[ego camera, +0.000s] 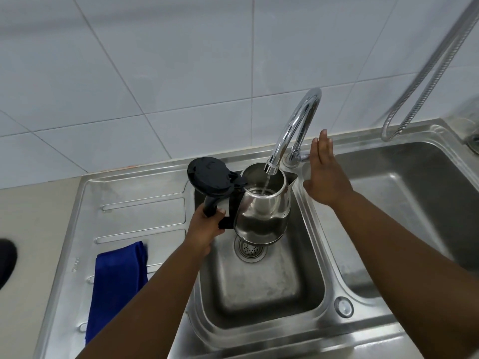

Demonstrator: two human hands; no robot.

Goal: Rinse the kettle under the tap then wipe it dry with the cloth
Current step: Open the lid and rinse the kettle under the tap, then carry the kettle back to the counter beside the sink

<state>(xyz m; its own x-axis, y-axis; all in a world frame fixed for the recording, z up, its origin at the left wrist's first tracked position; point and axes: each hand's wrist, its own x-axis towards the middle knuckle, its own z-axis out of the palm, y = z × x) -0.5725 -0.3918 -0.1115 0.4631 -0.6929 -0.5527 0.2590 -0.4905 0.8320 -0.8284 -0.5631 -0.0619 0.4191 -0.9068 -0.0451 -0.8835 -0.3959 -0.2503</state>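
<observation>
A steel kettle (263,211) with its black lid (208,176) flipped open hangs over the left sink basin (261,286), above the drain. My left hand (204,229) grips its black handle. A thin stream of water runs from the chrome tap (293,128) into the kettle's mouth. My right hand (324,174) is flat with fingers straight, right beside the tap's lever at the base; I cannot tell whether it touches it. A folded blue cloth (116,286) lies on the draining board to the left.
A second basin (420,200) lies to the right. A metal shower hose (425,73) hangs down the tiled wall at the far right. A dark round object (6,263) sits at the left edge on the beige counter.
</observation>
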